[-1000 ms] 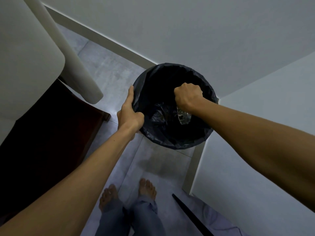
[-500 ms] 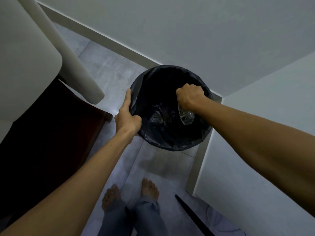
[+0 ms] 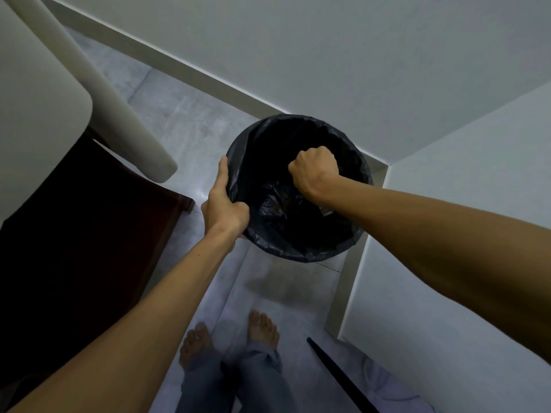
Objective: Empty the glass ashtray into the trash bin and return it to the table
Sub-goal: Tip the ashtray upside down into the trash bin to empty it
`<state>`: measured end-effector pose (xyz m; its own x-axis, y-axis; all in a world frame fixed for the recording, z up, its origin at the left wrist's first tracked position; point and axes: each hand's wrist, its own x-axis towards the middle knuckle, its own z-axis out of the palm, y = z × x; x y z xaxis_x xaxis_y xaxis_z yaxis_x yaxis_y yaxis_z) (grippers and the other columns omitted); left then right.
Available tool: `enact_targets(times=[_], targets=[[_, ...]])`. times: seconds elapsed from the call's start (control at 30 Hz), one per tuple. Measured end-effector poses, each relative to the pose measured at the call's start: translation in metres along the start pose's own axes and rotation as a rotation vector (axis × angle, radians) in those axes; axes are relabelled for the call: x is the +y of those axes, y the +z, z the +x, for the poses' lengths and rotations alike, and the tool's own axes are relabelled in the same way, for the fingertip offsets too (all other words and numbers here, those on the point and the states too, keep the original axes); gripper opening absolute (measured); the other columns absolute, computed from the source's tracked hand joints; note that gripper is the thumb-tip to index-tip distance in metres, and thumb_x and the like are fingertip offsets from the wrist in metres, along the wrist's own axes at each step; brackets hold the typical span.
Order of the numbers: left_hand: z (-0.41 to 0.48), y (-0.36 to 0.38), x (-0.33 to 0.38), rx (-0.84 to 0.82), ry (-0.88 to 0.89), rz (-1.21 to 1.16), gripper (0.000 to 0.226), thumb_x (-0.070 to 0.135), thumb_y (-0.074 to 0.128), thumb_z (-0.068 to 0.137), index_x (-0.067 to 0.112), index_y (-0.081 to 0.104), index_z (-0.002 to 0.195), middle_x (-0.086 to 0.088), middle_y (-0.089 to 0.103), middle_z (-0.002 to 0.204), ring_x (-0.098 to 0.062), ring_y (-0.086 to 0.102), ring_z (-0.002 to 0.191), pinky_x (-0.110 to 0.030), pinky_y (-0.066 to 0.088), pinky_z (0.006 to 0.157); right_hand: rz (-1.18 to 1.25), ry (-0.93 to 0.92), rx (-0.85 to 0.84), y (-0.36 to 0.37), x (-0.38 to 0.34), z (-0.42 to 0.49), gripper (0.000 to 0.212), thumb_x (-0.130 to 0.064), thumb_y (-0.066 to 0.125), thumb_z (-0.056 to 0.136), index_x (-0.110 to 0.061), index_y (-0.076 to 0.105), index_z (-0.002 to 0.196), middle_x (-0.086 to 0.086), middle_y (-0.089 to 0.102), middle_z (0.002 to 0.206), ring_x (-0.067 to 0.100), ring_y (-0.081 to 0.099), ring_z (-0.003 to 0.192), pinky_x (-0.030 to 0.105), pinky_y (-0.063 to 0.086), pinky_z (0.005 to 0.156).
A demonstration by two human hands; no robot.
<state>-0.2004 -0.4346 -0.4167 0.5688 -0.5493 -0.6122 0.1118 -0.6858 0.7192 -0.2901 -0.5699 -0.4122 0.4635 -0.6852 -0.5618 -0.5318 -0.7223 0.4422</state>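
While the person stands barefoot on the grey tiled floor (image 3: 208, 162), their feet (image 3: 229, 332) low at six o'clock, both forearms reach out toward the trash bin (image 3: 298, 245) lined with a black bag. At about nine o'clock on the bin's rim, the left hand (image 3: 224, 204) is closed on the edge, thumb hooked inside and fingers along the outside, steadying it. Over the bin's mouth, toward two o'clock, the right hand (image 3: 314, 169) is curled into a tight fist, knuckles up. Below its wrist, a small pale glint shows against the dark liner; I take that for part of the glass ashtray (image 3: 326, 210), held upside down inside the bin, though most of it is hidden behind the hand and arm. Whether anything is falling out cannot be made out in the dark.

Farther off, at ten o'clock, a pale rounded desk (image 3: 38, 93) with a thick leg stands above a dark wooden chair seat (image 3: 74, 219), well apart from the bin. Beyond the bin, the pale walls meet in a corner at one o'clock.

By my reckoning, the job is around its midpoint: the ashtray has reached the bin and the tipping is under way or nearly finished. Left to do are lifting it clear, turning it upright, carrying it across to the desk, and setting it down.
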Motion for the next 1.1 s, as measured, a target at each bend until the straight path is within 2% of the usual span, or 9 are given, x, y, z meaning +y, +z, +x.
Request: enact_targets(times=[0.1, 0.3, 0.47, 0.57, 0.7, 0.8, 0.87, 0.97, 1.1], targets=[[0.000, 0.001, 0.002, 0.001, 0.011, 0.011, 0.096, -0.016, 0.041, 0.089, 0.050, 0.018, 0.155, -0.006, 0.052, 0.139, -0.019, 0.054, 0.096, -0.047, 0.060, 0.088, -0.056, -0.003, -0.035, -0.015, -0.007, 0.002, 0.020, 0.000, 0.055, 0.087, -0.006, 0.062, 0.069, 0.008, 0.052, 0.059, 0.028, 0.053, 0.047, 0.027, 0.038, 0.036], [-0.002, -0.004, -0.003, -0.007, -0.016, -0.004, 0.099, -0.017, 0.040, 0.088, 0.054, 0.018, 0.153, -0.006, 0.052, 0.137, -0.020, 0.055, 0.091, -0.051, 0.061, 0.083, -0.158, 0.017, -0.123, -0.023, -0.012, 0.002, 0.020, 0.000, 0.052, 0.082, -0.005, 0.071, 0.081, 0.006, 0.059, 0.063, 0.024, 0.051, 0.042, 0.026, 0.045, 0.040], [0.000, -0.009, -0.009, -0.026, -0.006, 0.004, 0.100, -0.018, 0.042, 0.088, 0.054, 0.016, 0.153, -0.006, 0.050, 0.141, -0.025, 0.058, 0.101, -0.054, 0.059, 0.085, -0.122, 0.012, -0.090, -0.016, -0.007, 0.004, 0.017, 0.000, 0.053, 0.086, -0.006, 0.061, 0.072, 0.007, 0.052, 0.060, 0.024, 0.050, 0.045, 0.026, 0.039, 0.038], [0.002, -0.011, -0.012, -0.034, -0.012, 0.004, 0.099, -0.017, 0.040, 0.089, 0.055, 0.016, 0.152, -0.007, 0.048, 0.144, -0.033, 0.061, 0.112, -0.056, 0.059, 0.084, -0.083, -0.016, -0.038, -0.014, 0.000, 0.010, 0.020, -0.002, 0.052, 0.090, -0.008, 0.064, 0.075, 0.006, 0.053, 0.060, 0.026, 0.060, 0.057, 0.029, 0.052, 0.054], [0.006, -0.013, -0.015, -0.019, -0.009, -0.003, 0.099, -0.016, 0.041, 0.088, 0.055, 0.017, 0.152, -0.004, 0.049, 0.144, -0.027, 0.061, 0.103, -0.053, 0.060, 0.083, -0.035, -0.045, 0.037, -0.013, -0.002, 0.014, 0.026, -0.001, 0.049, 0.089, -0.010, 0.071, 0.077, 0.005, 0.061, 0.064, 0.027, 0.069, 0.068, 0.035, 0.059, 0.070], [0.011, -0.014, -0.020, 0.000, -0.011, -0.002, 0.099, -0.015, 0.041, 0.086, 0.054, 0.018, 0.153, 0.001, 0.049, 0.145, -0.030, 0.061, 0.113, -0.052, 0.060, 0.084, 0.030, -0.062, 0.088, -0.010, -0.002, 0.015, 0.027, 0.002, 0.048, 0.091, -0.010, 0.065, 0.074, 0.005, 0.059, 0.065, 0.026, 0.063, 0.062, 0.031, 0.054, 0.062], [0.015, -0.016, -0.024, 0.017, -0.024, -0.007, 0.099, -0.015, 0.041, 0.086, 0.054, 0.018, 0.153, 0.005, 0.050, 0.140, -0.029, 0.062, 0.110, -0.051, 0.061, 0.084, 0.103, -0.058, 0.120, -0.007, 0.002, 0.012, 0.026, 0.002, 0.047, 0.093, -0.013, 0.065, 0.082, 0.005, 0.060, 0.070, 0.025, 0.059, 0.063, 0.029, 0.037, 0.049], [0.022, -0.018, -0.031, 0.041, -0.038, -0.020, 0.096, -0.014, 0.042, 0.088, 0.051, 0.017, 0.155, 0.010, 0.049, 0.131, -0.020, 0.057, 0.098, -0.037, 0.061, 0.084, 0.231, -0.047, 0.178, 0.001, 0.007, 0.005, 0.039, 0.000, 0.044, 0.094, -0.017, 0.062, 0.124, 0.009, 0.064, 0.086, 0.032, 0.067, 0.085, 0.035, 0.034, 0.053], [0.029, -0.020, -0.040, 0.049, -0.039, -0.015, 0.092, -0.013, 0.044, 0.091, 0.046, 0.018, 0.157, 0.004, 0.046, 0.150, -0.009, 0.049, 0.104, 0.001, 0.044, 0.052, 0.445, -0.049, 0.216, 0.021, 0.009, 0.001, 0.061, 0.001, 0.044, 0.091, -0.026, 0.041, 0.146, 0.016, 0.065, 0.094, 0.039, 0.065, 0.089, 0.038, 0.040, 0.061]])
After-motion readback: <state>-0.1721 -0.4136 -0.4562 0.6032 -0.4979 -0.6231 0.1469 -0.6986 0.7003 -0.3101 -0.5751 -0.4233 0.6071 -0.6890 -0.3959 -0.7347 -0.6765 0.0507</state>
